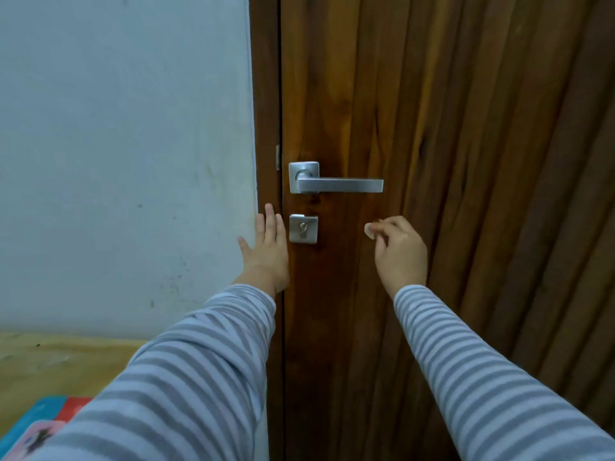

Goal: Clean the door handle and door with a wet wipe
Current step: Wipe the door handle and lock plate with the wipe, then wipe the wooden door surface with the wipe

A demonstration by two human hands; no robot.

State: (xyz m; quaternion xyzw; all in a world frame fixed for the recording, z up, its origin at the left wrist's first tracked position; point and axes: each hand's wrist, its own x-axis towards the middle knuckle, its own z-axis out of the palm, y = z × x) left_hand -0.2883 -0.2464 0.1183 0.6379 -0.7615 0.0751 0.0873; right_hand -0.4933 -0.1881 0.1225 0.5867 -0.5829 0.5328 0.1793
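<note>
The right hand [399,252], right of centre, pinches a small wadded wet wipe [368,230] in curled fingers against the brown wooden door [466,128], below the steel door handle [339,184]; the left hand [268,249] lies flat, fingers straight, on the door frame [266,94] beside the lock plate [303,228]; pale wall [126,144] fills the left, wooden floor [50,364] the lower left.
</note>
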